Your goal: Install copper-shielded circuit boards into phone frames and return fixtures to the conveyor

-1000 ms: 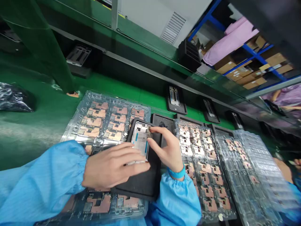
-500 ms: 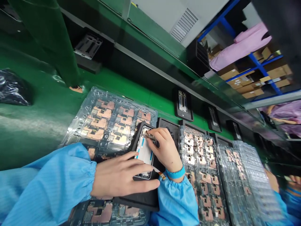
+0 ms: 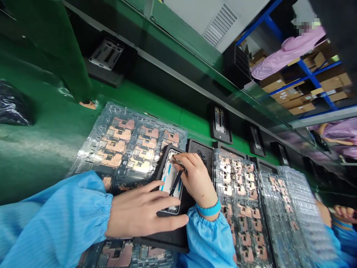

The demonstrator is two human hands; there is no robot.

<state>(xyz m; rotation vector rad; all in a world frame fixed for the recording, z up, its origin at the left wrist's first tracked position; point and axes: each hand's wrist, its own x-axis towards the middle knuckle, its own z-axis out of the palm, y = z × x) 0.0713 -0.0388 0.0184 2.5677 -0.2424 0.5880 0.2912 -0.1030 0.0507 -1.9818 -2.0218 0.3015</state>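
Note:
My left hand lies flat, fingers stretched out, on the lower end of a phone frame that sits in a black holder. My right hand is over the upper end of the frame, its fingertips pinched on a small circuit part with a dark flex strip hanging down over the frame. Both arms wear light blue sleeves.
Clear plastic trays of copper-coloured circuit parts lie on the left and right, with more clear trays further right. Black holders with phone frames stand along a green conveyor. A co-worker's hand shows at the right edge.
My right hand has moved the small part up to the frame's top end, and the dark flex strip now hangs over the frame. My left hand has stayed on the frame.

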